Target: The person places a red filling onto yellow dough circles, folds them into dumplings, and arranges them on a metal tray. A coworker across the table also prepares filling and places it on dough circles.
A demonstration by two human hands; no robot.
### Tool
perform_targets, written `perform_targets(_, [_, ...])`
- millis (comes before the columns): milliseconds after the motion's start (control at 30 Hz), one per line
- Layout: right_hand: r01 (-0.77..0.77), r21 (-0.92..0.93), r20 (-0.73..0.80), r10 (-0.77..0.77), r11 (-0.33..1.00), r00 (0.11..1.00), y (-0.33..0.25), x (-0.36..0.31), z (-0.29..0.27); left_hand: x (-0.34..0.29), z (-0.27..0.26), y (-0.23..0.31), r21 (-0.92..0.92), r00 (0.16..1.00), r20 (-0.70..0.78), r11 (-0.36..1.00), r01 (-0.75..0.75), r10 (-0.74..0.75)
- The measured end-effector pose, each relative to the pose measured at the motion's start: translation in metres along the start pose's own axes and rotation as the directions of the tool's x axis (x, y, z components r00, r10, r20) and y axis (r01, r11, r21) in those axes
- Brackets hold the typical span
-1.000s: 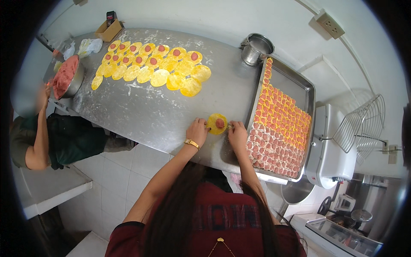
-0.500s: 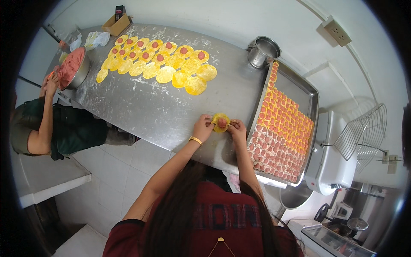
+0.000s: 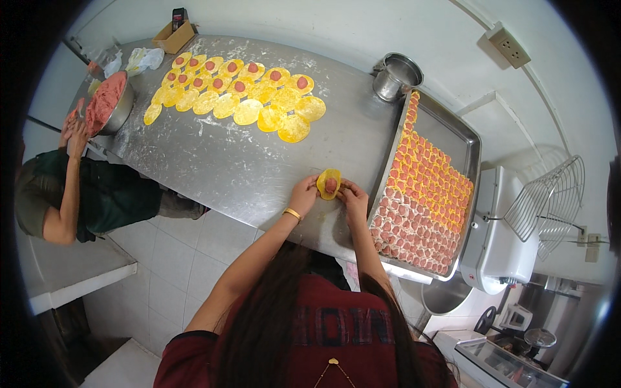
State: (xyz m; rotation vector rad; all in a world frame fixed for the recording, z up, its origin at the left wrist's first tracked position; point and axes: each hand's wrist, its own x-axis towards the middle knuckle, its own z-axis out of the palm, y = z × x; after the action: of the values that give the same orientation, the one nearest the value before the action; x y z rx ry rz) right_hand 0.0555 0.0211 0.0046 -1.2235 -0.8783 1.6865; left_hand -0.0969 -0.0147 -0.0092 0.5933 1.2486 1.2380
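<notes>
at the near edge of the floured steel table [image 3: 246, 168], the left hand [image 3: 303, 196] and the right hand [image 3: 352, 197] hold one round yellow dough wrapper with pink filling [image 3: 328, 183] between them, fingers pinching its two sides. at 3 o'clock from it lies the metal tray [image 3: 462, 139] of filled pieces. at 11 o'clock are rows of yellow wrappers [image 3: 239, 97]. at 9 o'clock another person [image 3: 65, 194] reaches a steel bowl of pink filling [image 3: 107, 103].

My left hand [image 3: 303, 196] and right hand [image 3: 352, 194] pinch a yellow wrapper [image 3: 328, 183] with pink filling above the floured tabletop [image 3: 226, 161], beside the tray [image 3: 467, 139].
</notes>
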Motion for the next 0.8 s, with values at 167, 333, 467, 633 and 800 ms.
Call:
perform_targets(167, [0.232, -0.266, 0.127, -0.205, 0.935, 0.971, 0.001, -0.004, 0.004, -0.009, -0.001, 0.005, 0.171, 0.998, 0.051, 0.984, -0.054, 0.046])
perform_targets(333, [0.135, -0.261, 0.081, -0.118, 0.956, 0.990, -0.008, -0.003, 0.006, -0.011, 0.000, 0.018, -0.020, 0.999, 0.044, 1.000, 0.020, -0.019])
perform_targets(467, [0.004, -0.010, 0.013, -0.003, 1.000, 1.000, -0.025, -0.010, 0.012, -0.011, 0.002, 0.025, -0.051, 0.998, -0.004, 0.997, 0.058, -0.058])
perform_targets(633, [0.134, 0.053, 0.128, -0.140, 0.990, 0.982, -0.037, -0.023, 0.024, -0.012, 0.007, 0.030, -0.229, 0.995, -0.033, 0.970, 0.084, -0.094])
perform_targets(800, [0.180, -0.095, 0.116, -0.169, 0.979, 0.979, -0.034, -0.021, 0.015, -0.036, 0.012, 0.040, -0.366, 1.000, -0.008, 0.931, -0.010, 0.008])
